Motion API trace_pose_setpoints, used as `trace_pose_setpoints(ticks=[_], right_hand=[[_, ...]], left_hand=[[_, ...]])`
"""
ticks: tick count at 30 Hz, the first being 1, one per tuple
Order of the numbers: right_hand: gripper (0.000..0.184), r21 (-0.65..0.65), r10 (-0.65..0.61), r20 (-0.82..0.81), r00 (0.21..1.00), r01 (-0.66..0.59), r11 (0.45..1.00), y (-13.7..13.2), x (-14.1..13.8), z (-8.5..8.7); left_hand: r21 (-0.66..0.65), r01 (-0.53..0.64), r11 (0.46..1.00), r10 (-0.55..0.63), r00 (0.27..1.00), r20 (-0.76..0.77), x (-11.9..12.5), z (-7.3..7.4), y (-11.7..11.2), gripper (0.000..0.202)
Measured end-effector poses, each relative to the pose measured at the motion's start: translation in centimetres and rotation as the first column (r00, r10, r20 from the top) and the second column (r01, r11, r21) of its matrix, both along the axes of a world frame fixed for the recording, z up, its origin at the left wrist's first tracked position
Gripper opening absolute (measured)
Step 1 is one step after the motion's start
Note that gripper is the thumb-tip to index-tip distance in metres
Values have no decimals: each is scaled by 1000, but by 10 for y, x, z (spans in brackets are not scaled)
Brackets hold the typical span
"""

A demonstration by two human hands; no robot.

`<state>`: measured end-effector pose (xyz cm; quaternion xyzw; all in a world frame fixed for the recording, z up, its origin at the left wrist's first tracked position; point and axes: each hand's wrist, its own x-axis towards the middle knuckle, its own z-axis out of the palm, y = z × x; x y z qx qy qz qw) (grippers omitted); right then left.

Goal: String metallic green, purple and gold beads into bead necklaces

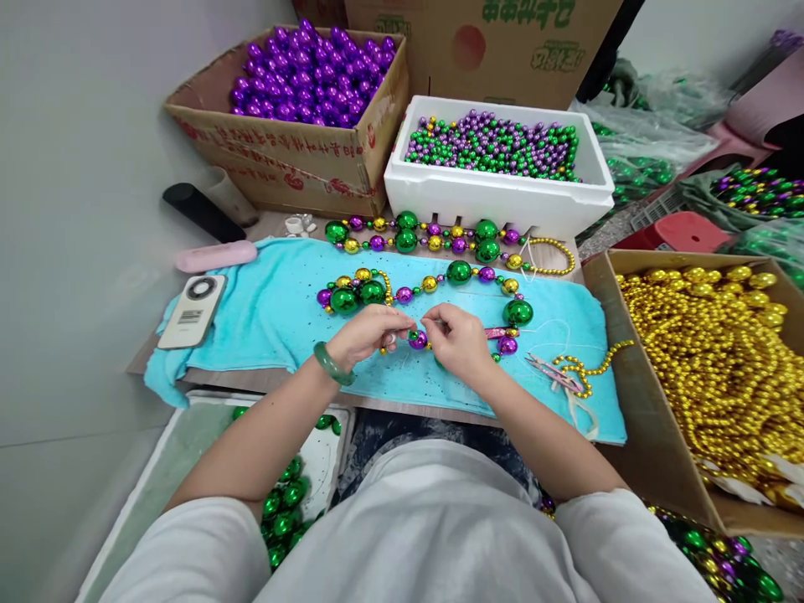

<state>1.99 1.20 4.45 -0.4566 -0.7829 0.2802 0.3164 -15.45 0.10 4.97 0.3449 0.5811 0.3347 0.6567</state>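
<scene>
Over a turquoise towel (251, 310), my two hands meet at a bead strand (458, 272) of green, gold and purple balls that loops out to the right. My left hand (373, 329), with a green bangle at its wrist, pinches the strand beside a small green bead and a purple bead (418, 340). Thumb and fingertips of my right hand (458, 342) are pressed together close by; what lies between them is too small to tell. A bunched cluster of beads (352, 293) rests just beyond my left hand. Pink-handled scissors (556, 373) lie right of my right hand.
Behind the towel lies another bead strand (433, 243). A white foam box (496, 188) of small beads and a carton (276, 167) of purple balls stand at the back. An open carton (653, 402) with gold bead strings is at right. A phone (193, 311) lies left.
</scene>
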Motion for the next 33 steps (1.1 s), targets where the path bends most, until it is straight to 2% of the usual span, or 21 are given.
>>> trace_pose_setpoints(ticks=[2, 4, 6, 8, 10, 11, 12, 13, 14, 16, 17, 19, 22, 23, 25, 29, 33], right_hand=[[18, 137, 37, 47, 998, -43, 990, -14, -2, -5], [23, 193, 112, 124, 986, -135, 972, -25, -2, -9], [23, 169, 201, 155, 967, -227, 959, -31, 1, -10], [21, 133, 202, 51, 978, -207, 969, -27, 6, -7], [19, 41, 78, -163, 983, -72, 997, -11, 9, -3], [18, -54, 7, -273, 962, -22, 998, -1, 10, -1], [16, -185, -26, -366, 930, -45, 982, 10, 9, 0], [14, -323, -21, -441, 897, -137, 936, 22, 8, 0], [13, -449, 11, -492, 871, -264, 854, 32, 6, -1], [16, -605, 82, -562, 823, -477, 638, 47, 3, -5], [18, -642, 107, -584, 804, -539, 546, 52, 1, -8], [21, -665, 143, -617, 774, -610, 430, 57, 0, -12], [25, -678, 166, -629, 760, -640, 362, 58, 0, -18], [25, -688, 162, -618, 769, -629, 361, 58, 0, -19], [24, -708, 137, -579, 803, -579, 405, 56, -1, -23], [22, -696, 95, -483, 870, -447, 562, 48, -1, -30], [19, -641, 71, -376, 924, -315, 700, 40, 6, -40]], left_hand=[[-40, -61, 997, 66, 988, 143, 1, -2, 1, 18], [-23, -98, 995, 101, 972, 211, 2, -3, 0, 20], [76, -87, 993, 73, 981, 180, 2, -3, -2, 21], [242, -9, 970, 2, 1000, 29, 1, -1, -4, 21], [436, 131, 890, -50, 980, -193, 0, 3, -6, 18], [527, 209, 824, -49, 952, -301, -1, 5, -7, 17], [607, 281, 744, -26, 919, -393, -1, 6, -8, 17], [672, 344, 655, 12, 885, -465, 0, 6, -8, 17], [719, 399, 569, 57, 853, -518, 0, 5, -8, 17], [759, 480, 440, 135, 800, -584, 0, 0, -7, 18], [761, 510, 401, 165, 777, -608, 0, -3, -6, 19], [751, 551, 364, 219, 734, -644, 0, -12, -5, 19], [761, 551, 343, 302, 702, -645, -1, -28, -5, 21], [771, 538, 340, 327, 701, -634, -1, -33, -5, 22], [793, 494, 357, 366, 707, -605, 2, -43, -5, 24], [824, 353, 444, 416, 733, -538, 13, -61, -8, 21], [853, 189, 487, 494, 745, -448, 24, -73, -12, 18]])
